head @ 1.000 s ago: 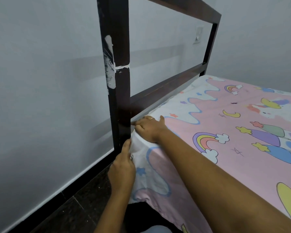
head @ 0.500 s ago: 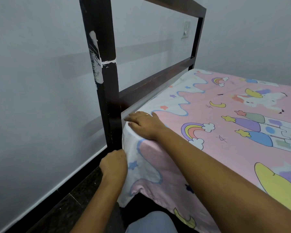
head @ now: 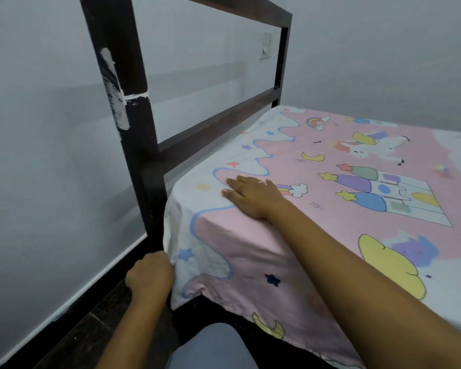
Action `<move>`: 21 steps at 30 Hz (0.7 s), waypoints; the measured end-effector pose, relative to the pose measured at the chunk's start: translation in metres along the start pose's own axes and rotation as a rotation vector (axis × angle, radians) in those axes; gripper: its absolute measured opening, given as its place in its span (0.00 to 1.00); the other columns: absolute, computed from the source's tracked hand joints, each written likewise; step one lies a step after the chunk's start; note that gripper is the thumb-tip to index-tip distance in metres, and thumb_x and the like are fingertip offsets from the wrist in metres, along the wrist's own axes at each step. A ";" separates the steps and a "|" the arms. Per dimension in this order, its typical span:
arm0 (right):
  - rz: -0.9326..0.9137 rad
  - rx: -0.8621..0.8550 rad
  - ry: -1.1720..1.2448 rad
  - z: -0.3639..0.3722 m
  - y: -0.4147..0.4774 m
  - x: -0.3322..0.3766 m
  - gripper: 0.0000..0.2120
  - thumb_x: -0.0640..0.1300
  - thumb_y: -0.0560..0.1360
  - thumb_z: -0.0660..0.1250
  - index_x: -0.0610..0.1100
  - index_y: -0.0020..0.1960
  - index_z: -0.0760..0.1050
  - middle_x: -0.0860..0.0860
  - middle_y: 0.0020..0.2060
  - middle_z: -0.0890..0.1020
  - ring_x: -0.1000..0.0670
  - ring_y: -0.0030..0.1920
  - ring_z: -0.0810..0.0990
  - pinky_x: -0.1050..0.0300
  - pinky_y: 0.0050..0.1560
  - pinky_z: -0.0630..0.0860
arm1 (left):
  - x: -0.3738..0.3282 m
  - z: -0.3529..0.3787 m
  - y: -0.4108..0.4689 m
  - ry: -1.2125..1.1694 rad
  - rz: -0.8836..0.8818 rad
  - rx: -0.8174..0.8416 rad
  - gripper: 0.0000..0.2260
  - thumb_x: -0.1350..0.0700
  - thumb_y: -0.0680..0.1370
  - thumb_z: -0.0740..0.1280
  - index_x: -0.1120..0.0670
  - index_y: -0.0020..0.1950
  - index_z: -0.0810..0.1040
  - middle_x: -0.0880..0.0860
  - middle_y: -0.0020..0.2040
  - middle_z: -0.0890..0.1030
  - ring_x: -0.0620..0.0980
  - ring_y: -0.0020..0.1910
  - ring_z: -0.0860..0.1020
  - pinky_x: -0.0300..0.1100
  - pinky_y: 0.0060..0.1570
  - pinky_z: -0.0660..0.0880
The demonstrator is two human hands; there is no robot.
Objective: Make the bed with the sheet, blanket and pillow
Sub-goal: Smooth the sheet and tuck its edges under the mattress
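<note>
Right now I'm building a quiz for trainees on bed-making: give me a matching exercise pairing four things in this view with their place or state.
Column one:
1. left hand
2. right hand
3. sheet
4. bedpost

Column two:
A. dark, upright, streaked with white paint
B. closed on the hanging corner edge of the sheet
C. pink cartoon print, spread over the mattress, corner hanging loose
D. flat, palm down, on top near the corner

Pairs: 1-B, 2-D, 3-C, 4-A
</note>
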State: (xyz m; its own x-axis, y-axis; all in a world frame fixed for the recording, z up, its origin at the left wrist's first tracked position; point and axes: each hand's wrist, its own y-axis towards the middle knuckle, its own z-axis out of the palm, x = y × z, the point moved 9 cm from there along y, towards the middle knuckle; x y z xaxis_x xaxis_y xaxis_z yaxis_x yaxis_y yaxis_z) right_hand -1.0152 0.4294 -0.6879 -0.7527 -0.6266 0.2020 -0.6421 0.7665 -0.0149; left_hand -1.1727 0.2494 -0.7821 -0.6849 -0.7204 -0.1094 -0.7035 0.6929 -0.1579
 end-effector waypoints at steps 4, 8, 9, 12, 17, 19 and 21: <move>0.041 -0.013 0.023 0.009 -0.017 0.005 0.27 0.64 0.80 0.44 0.58 0.77 0.51 0.54 0.77 0.53 0.47 0.76 0.52 0.38 0.72 0.49 | -0.025 -0.077 -0.036 -0.353 0.109 -0.437 0.11 0.59 0.78 0.59 0.53 0.60 0.73 0.59 0.56 0.78 0.62 0.51 0.77 0.52 0.46 0.75; -0.238 0.148 0.212 0.005 -0.033 0.062 0.23 0.58 0.82 0.48 0.57 0.76 0.57 0.56 0.77 0.56 0.50 0.77 0.51 0.44 0.73 0.45 | -0.074 -0.135 -0.061 -0.537 0.325 -0.671 0.18 0.61 0.78 0.58 0.53 0.68 0.71 0.54 0.65 0.75 0.59 0.61 0.72 0.53 0.52 0.71; -0.255 0.168 0.333 0.000 -0.037 0.061 0.21 0.55 0.82 0.51 0.54 0.75 0.60 0.54 0.75 0.60 0.51 0.75 0.55 0.49 0.73 0.48 | -0.086 -0.138 -0.061 -0.543 0.385 -0.689 0.17 0.61 0.78 0.58 0.54 0.67 0.72 0.55 0.64 0.76 0.58 0.62 0.72 0.53 0.54 0.71; -0.185 0.052 0.347 -0.014 -0.055 0.015 0.20 0.54 0.82 0.52 0.52 0.73 0.65 0.52 0.72 0.67 0.50 0.72 0.64 0.52 0.71 0.60 | -0.132 -0.120 -0.055 -0.432 0.529 -0.562 0.18 0.54 0.79 0.55 0.56 0.67 0.73 0.57 0.64 0.76 0.59 0.64 0.72 0.54 0.61 0.69; 0.153 -0.013 0.064 -0.008 -0.119 -0.098 0.25 0.62 0.80 0.45 0.59 0.76 0.54 0.57 0.77 0.55 0.53 0.76 0.53 0.48 0.74 0.50 | -0.199 -0.064 -0.055 -0.073 0.565 -0.150 0.22 0.42 0.81 0.46 0.44 0.75 0.57 0.48 0.78 0.55 0.55 0.77 0.49 0.58 0.73 0.45; 0.253 -0.034 0.013 -0.012 -0.156 -0.132 0.25 0.62 0.80 0.44 0.60 0.76 0.52 0.58 0.77 0.54 0.53 0.76 0.53 0.48 0.75 0.50 | -0.224 -0.055 -0.070 -0.037 0.631 -0.087 0.22 0.42 0.81 0.45 0.42 0.76 0.55 0.48 0.78 0.53 0.56 0.77 0.47 0.59 0.72 0.44; 0.382 -0.053 0.005 -0.018 -0.198 -0.170 0.25 0.63 0.80 0.44 0.61 0.76 0.52 0.59 0.76 0.55 0.54 0.76 0.54 0.49 0.75 0.51 | -0.253 -0.046 -0.092 0.008 0.730 -0.038 0.23 0.41 0.81 0.45 0.43 0.76 0.55 0.49 0.78 0.53 0.56 0.77 0.48 0.59 0.72 0.45</move>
State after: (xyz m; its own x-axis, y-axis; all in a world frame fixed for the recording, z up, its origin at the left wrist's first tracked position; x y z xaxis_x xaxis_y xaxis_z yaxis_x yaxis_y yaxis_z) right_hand -0.7572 0.3870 -0.7014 -0.9354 -0.2936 0.1969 -0.3067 0.9510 -0.0391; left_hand -0.9432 0.3693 -0.6943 -0.9832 -0.0748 -0.1668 -0.0737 0.9972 -0.0131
